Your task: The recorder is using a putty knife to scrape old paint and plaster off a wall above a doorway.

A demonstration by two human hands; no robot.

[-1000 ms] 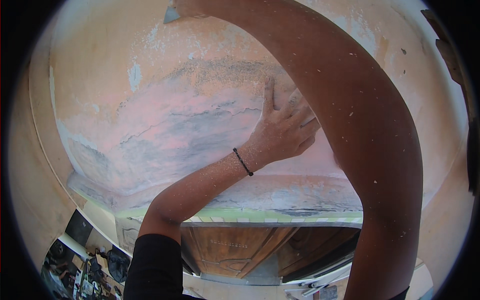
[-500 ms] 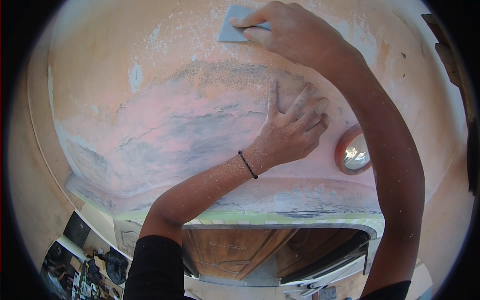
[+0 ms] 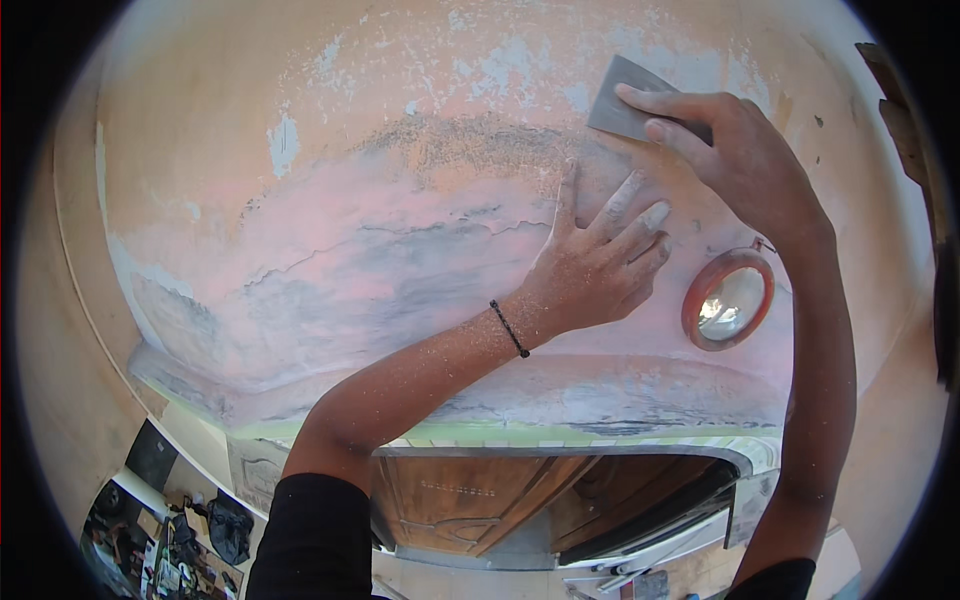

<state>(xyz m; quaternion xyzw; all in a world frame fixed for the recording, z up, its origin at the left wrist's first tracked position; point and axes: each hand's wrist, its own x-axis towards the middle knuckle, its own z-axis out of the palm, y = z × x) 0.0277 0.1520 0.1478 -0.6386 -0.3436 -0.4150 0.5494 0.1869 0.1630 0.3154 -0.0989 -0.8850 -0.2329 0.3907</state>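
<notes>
My right hand [image 3: 745, 150] grips a flat, grey rectangular scraper [image 3: 628, 95] against the upper right of the wall, thumb and index finger lying along its face. The peeling, patchy wall [image 3: 340, 290] shows pink, orange, white and grey areas with thin cracks. Below and left of the scraper, my left hand [image 3: 595, 270] rests on the wall with its fingers spread and holds nothing. Whitish dust coats its fingertips and forearm, and a thin dark bracelet [image 3: 510, 328] circles its wrist.
A round lamp [image 3: 730, 300] with a reddish rim is fixed to the wall below my right hand. Beneath the wall's ledge [image 3: 560, 432] is a doorway with a wooden door [image 3: 465, 500]. Assorted items and a black bag [image 3: 230, 528] lie at the lower left.
My right hand has moved right and down with the scraper, from the top middle of the wall. My left hand stays on the wall in nearly the same place.
</notes>
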